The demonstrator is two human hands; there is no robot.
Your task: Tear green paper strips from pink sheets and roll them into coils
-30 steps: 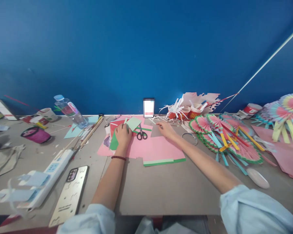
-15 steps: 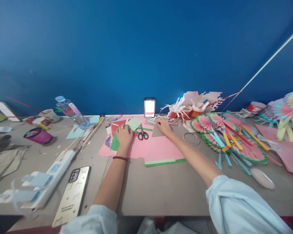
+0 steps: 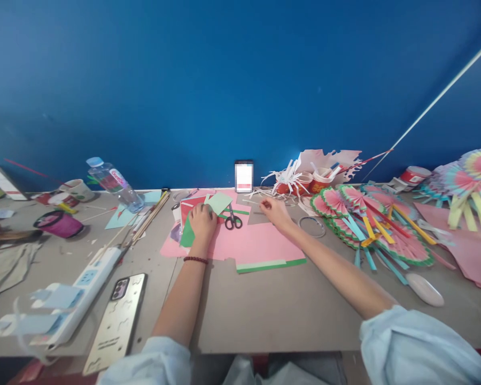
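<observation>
I've got the left hand [image 3: 202, 222] palm down on a small pile of coloured paper, fingers together and loosely bent; its underside is hidden, so I can't tell if it grips anything. Under and beside it I see a dark green paper sheet [image 3: 187, 236] and a red paper sheet [image 3: 189, 202], with a pale mint-green paper piece [image 3: 220, 202] by its fingertips. Right hand [image 3: 276, 212] is out ahead near loose, thin white paper strips [image 3: 262, 191], thumb and fingertips drawn together — can't tell whether a strip is pinched there. Between the hands lie dark-handled metal scissors [image 3: 233, 222], near the large pink paper sheets [image 3: 266, 240], which lie on the grey surface [image 3: 264, 310] with a green strip along the near edge. A thin round silvery ring [image 3: 324, 229] sits just beside the right forearm; pleated pink-and-green paper fans [image 3: 409, 248] are heaped farther right. A lit phone with a white screen [image 3: 244, 177] stands upright against the blue wall [image 3: 224, 96]. Far left — a clear plastic bottle with a blue cap [image 3: 114, 179], tilted, and a white power strip [image 3: 90, 278].
</observation>
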